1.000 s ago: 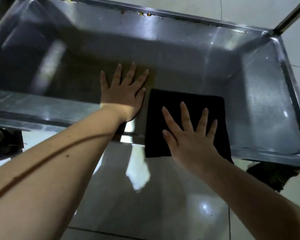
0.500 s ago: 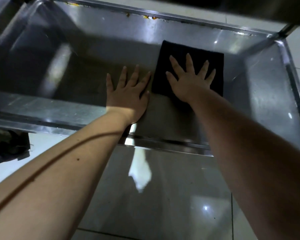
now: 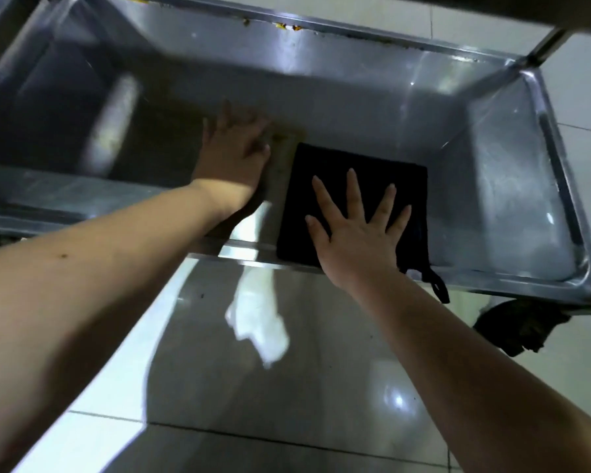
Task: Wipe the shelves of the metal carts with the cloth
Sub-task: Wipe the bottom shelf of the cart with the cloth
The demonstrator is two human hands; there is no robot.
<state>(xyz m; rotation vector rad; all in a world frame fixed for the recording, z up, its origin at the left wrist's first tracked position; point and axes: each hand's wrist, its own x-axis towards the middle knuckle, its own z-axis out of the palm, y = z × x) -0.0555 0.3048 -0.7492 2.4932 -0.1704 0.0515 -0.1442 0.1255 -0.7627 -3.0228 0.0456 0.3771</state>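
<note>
A folded black cloth (image 3: 348, 172) lies flat on the low shelf of the metal cart (image 3: 512, 199), at the near edge of the tray, with its hanging loop dangling over the rim. My right hand (image 3: 359, 233) presses down on the cloth with fingers spread. My left hand (image 3: 234, 155) rests flat on the bare shelf just left of the cloth, blurred by motion. A brownish smear shows on the metal between the two hands.
The shelf is a shallow steel tray with raised walls and a rim (image 3: 560, 165). A cart upright (image 3: 546, 46) rises at the far right corner. A dark caster wheel (image 3: 519, 326) sits under the near right corner. Glossy floor tiles (image 3: 287, 387) lie below.
My right hand has pulled the cloth back from the far wall to the near edge of the shelf. My left hand has stayed roughly in place, shifting slightly.
</note>
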